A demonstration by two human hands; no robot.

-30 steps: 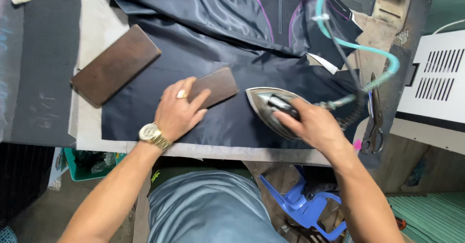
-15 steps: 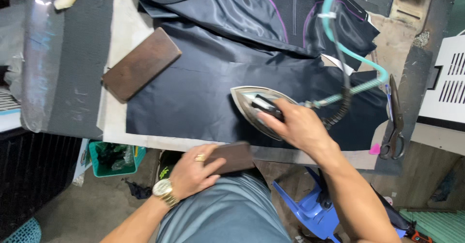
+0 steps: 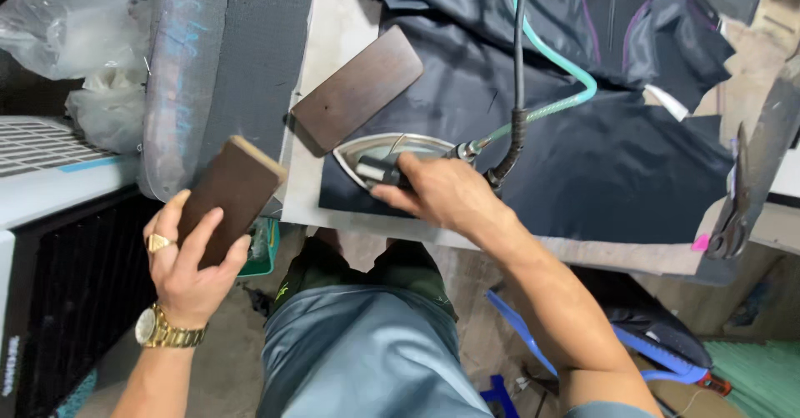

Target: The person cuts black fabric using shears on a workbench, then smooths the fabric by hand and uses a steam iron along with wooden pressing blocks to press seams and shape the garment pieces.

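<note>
Off the table edge, left hand (image 3: pixel 190 264) grips wooden block (image 3: pixel 227 197) upright

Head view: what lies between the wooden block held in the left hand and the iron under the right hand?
Little but the bare table edge; a second wooden block lies farther up, beside the iron, not between. The held block is off the table, in the left hand.

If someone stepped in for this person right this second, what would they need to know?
Left hand: holds a small dark wooden block off the table, to the left of it.
Right hand: grips the handle of the iron, which sits on the left end of the dark fabric.
A second, longer wooden block lies on the table just above the iron.
Done: cannot tell how much is pressed.
Left: most of the fabric lies to the right of the iron.
</note>
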